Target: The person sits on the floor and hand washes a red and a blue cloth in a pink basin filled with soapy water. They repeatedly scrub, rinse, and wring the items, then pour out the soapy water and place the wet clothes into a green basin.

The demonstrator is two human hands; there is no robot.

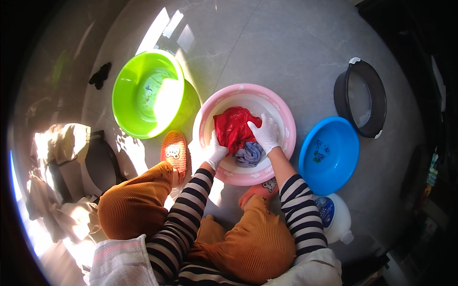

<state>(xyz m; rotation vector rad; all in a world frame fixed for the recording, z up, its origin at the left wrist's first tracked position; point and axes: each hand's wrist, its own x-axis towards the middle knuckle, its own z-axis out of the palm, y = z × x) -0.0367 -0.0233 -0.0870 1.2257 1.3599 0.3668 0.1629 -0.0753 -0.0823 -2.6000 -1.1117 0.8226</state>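
Note:
A pink-rimmed basin (244, 178) with a white inside stands on the floor between my feet, with water in it. In it lies a wet red cloth (234, 127), bunched up, beside a smaller twisted blue-grey cloth (249, 154). My left hand (217, 150), in a thin white glove, holds the red cloth at its lower left edge, thumb toward the middle. At the cloth's right edge is my right hand (265, 134), gloved alike, its thumb on the red fabric and its fingers around the side. Fingertips are partly hidden by cloth.
A green basin (125, 85) stands front left, a blue basin (343, 150) right, and a dark basin (341, 89) with liquid beyond it. A white jug (340, 221) lies near my right elbow. Beige clothes (68, 143) hang over a dark object at left. Black cloth (100, 75) lies farther off.

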